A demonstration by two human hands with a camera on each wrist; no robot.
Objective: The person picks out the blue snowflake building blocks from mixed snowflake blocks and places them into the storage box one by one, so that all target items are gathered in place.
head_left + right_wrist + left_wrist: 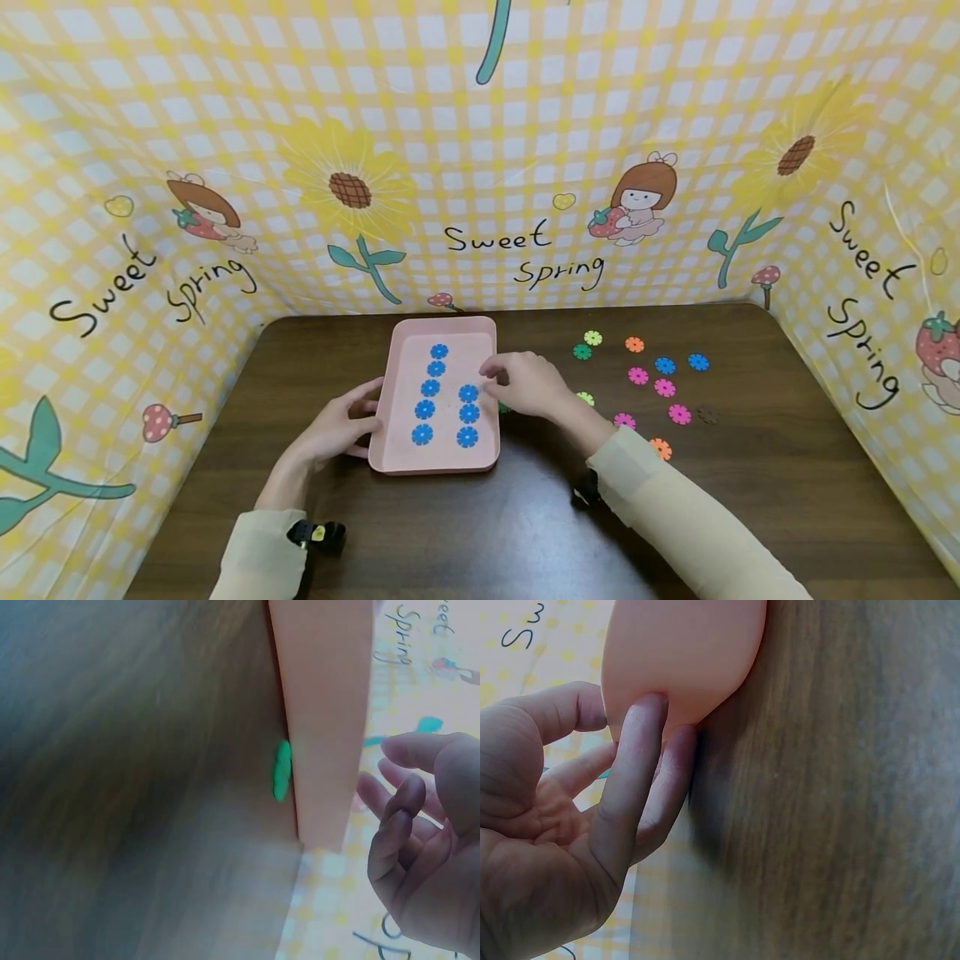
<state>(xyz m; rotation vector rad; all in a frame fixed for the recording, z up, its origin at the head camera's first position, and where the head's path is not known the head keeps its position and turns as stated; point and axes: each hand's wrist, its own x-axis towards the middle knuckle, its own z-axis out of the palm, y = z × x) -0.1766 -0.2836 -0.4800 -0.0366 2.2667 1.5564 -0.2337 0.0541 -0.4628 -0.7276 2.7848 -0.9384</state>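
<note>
A pink tray (401,454) stands on the table with blue notched discs in it. Five form the left column, including one disc (424,409); three form the right column, including another disc (468,412). My left hand (333,427) holds the tray's left side, thumb at the rim and fingers (634,761) against the outer wall. Above the right rim, my right hand (528,383) has bent fingers near the upper disc of the right column. Its thumb and fingers (397,817) stand apart in the right wrist view, with nothing visible between them.
A green disc (282,771) lies against the tray's right wall. Right of the tray are scattered pink (638,376), orange (634,344), blue (698,362), green, yellow-green and dark discs. Checked cloth (480,192) surrounds the dark wooden table (465,542) at the back and sides.
</note>
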